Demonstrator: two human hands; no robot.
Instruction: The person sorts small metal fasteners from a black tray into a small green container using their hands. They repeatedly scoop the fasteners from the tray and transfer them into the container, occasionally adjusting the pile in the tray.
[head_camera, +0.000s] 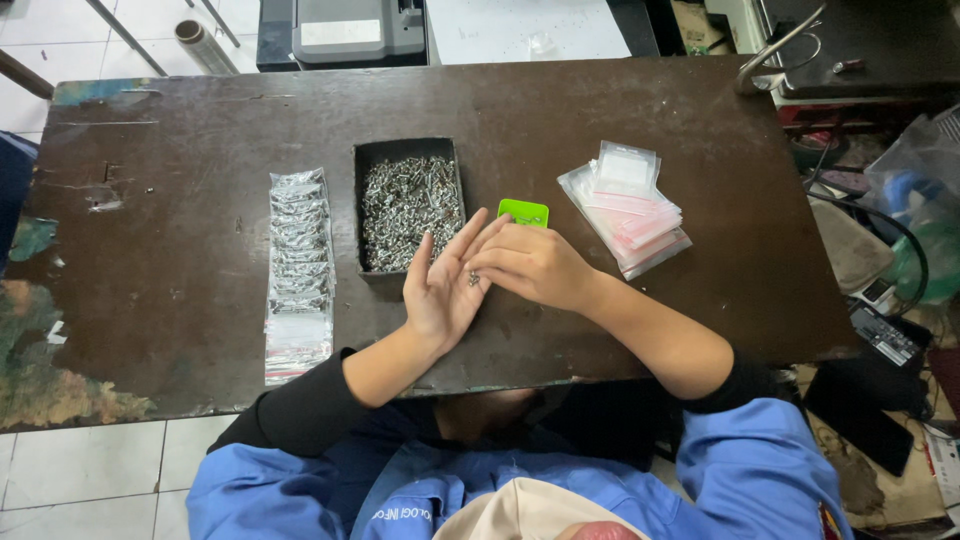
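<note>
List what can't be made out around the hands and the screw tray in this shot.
- Head view: how many screws lie in the left hand; too small, partly covered by the right hand.
- Green object: lower part hidden by the right hand's fingers.
- Black tray: near corner covered by the left hand.
- Filled bags: contents too small, glare.

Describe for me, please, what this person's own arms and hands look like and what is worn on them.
Both hands, the left hand and the right hand, are bare: no gloves, and no rings or watch that the head view shows. The forearms are uncovered too. Each arm has a black inner sleeve pushed up toward the elbow, and over it a blue work jacket with small white lettering on the front.
</note>
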